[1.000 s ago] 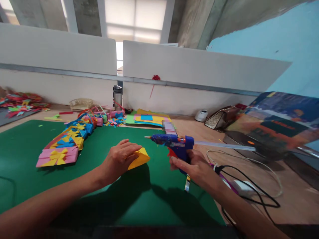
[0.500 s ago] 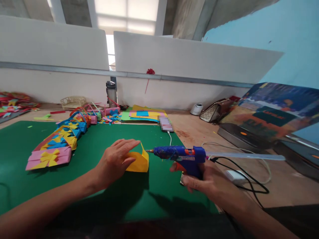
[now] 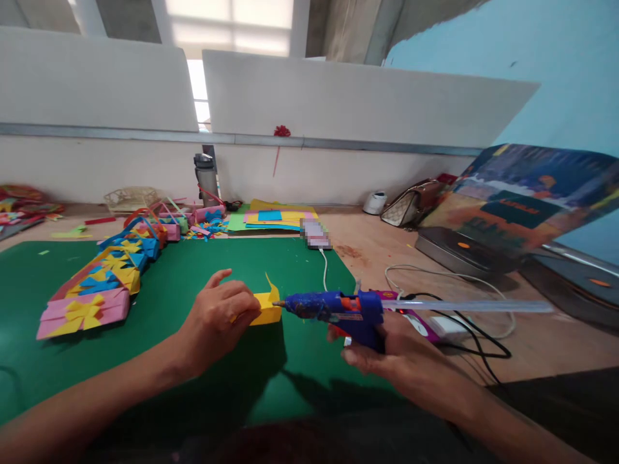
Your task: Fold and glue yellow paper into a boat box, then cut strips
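Green matting (image 3: 167,277) covers the tabletop (image 3: 367,245); near centre, my left hand (image 3: 215,319) pinches the yellow paper piece (image 3: 269,316) and my right hand (image 3: 396,351) grips the glue gun (image 3: 333,306). A slip might smear the paper or burn me. The nozzle (image 3: 279,303), just beside the paper half a second ago, now overlaps its right end.

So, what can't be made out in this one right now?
All in the head view:
- Yellow paper, near end: hidden by the left hand.
- Any glue at the nozzle: too small to tell.
- Blue glue gun, handle: partly covered by the right hand.
- Phone, screen: blurred by pixelation.
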`<state>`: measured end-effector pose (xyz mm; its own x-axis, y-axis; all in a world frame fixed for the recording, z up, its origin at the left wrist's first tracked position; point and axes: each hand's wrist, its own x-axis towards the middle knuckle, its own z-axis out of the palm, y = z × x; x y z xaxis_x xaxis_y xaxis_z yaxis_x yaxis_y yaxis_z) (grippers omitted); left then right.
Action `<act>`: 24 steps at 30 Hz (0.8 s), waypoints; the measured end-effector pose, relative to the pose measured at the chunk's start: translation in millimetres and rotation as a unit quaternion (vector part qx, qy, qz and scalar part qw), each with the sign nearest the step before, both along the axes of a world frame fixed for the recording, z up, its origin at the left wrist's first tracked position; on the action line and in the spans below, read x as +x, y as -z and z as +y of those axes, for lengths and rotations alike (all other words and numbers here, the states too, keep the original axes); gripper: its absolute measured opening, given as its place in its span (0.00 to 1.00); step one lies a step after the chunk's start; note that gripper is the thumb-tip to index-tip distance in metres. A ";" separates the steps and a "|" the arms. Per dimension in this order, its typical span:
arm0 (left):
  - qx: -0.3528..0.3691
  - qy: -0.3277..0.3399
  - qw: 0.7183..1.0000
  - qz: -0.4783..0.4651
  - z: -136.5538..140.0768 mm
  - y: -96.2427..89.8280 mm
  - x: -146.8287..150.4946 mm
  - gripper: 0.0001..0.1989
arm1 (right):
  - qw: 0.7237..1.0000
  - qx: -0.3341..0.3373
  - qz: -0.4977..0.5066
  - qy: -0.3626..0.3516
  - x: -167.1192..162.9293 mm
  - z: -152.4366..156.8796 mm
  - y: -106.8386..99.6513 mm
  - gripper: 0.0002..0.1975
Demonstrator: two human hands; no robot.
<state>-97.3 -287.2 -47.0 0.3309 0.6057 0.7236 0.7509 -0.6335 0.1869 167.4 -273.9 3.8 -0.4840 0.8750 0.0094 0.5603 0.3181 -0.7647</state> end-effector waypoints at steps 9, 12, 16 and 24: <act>0.109 -0.001 0.990 0.087 -6.7 -2.7 3.5 0.11 | 1.000 0.014 -0.016 -0.001 -0.9 -5.6 -8.6 0.07; 0.128 -0.008 0.985 0.117 -7.7 -2.8 3.1 0.11 | 0.999 -0.004 -0.035 -0.016 -0.6 -5.8 -8.5 0.10; 0.138 -0.011 0.982 0.128 -7.4 -1.4 1.8 0.11 | 0.998 0.003 -0.027 -0.049 -1.9 -5.4 -10.1 0.10; 0.130 -0.014 0.983 0.129 -6.1 -0.7 2.2 0.12 | 0.998 -0.016 -0.045 -0.042 -4.3 -5.7 -9.0 0.07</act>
<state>-95.1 -293.3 -46.3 0.5091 0.4230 0.7496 0.7700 -0.6129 -0.1771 163.0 -279.6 12.8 -0.5536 0.8303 -0.0644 0.5989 0.3432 -0.7235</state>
